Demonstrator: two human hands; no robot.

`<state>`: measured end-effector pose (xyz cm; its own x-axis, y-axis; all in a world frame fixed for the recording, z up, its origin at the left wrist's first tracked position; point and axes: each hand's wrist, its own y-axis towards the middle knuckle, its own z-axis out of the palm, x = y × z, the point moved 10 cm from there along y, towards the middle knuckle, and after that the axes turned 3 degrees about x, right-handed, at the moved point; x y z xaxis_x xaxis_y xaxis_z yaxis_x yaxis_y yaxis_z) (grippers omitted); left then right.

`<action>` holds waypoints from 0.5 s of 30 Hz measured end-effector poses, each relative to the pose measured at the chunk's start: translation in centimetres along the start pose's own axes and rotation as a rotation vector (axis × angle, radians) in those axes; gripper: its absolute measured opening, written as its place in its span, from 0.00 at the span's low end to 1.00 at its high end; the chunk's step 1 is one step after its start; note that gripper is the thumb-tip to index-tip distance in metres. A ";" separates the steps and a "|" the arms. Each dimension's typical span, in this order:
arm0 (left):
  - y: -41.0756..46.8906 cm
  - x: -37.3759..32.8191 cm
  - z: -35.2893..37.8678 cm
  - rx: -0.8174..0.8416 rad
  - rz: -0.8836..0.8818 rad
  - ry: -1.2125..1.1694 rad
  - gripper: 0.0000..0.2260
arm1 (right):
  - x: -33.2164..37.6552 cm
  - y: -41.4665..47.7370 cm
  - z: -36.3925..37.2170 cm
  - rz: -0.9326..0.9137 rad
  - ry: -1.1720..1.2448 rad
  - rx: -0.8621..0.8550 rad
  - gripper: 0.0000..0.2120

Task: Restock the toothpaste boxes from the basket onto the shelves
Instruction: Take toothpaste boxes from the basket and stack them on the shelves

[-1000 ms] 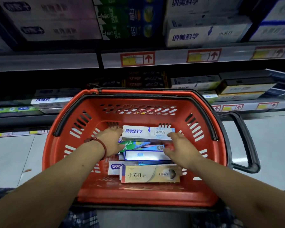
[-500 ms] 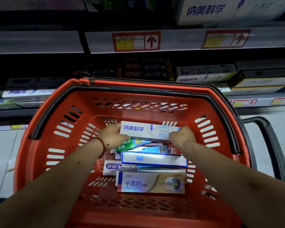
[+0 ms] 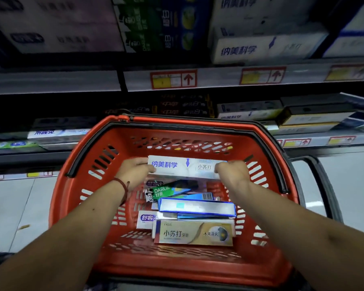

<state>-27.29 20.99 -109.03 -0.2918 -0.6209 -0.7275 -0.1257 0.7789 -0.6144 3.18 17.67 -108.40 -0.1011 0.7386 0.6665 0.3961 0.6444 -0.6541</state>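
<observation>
Left hand (image 3: 135, 171) and right hand (image 3: 231, 173) grip 1 white box (image 3: 177, 166) by its ends over the basket (image 3: 198, 122). The pick-up step is in hand. Next it likely needs lifting to the shelf (image 3: 219, 80).

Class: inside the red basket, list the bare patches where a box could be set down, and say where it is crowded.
Widest: the basket floor between the gold box and the near wall. A smaller patch lies between the held white box, the blue box and the right wall. Crowded: the centre, boxes stacked.
</observation>
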 end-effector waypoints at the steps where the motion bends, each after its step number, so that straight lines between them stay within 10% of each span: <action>1: -0.5 -0.1 -0.5 -0.015 0.000 -0.018 0.15 | 0.5 -0.7 -0.2 -0.020 0.013 0.009 0.08; 4: -0.3 0.5 -2.1 -0.055 0.044 -0.076 0.28 | 1.7 -2.7 -1.3 -0.085 0.052 0.032 0.04; 8: -4.9 -2.2 -2.9 -0.071 0.078 -0.146 0.08 | 3.7 -5.7 -3.3 -0.180 0.056 0.019 0.06; 15: -8.7 -6.5 -3.3 -0.139 0.222 -0.243 0.14 | 7.8 -9.3 -5.1 -0.332 0.052 0.019 0.22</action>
<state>-27.41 18.50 -97.97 -0.0942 -0.4250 -0.9003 -0.2171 0.8913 -0.3981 3.38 16.41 -95.24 -0.1751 0.4767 0.8615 0.3321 0.8523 -0.4041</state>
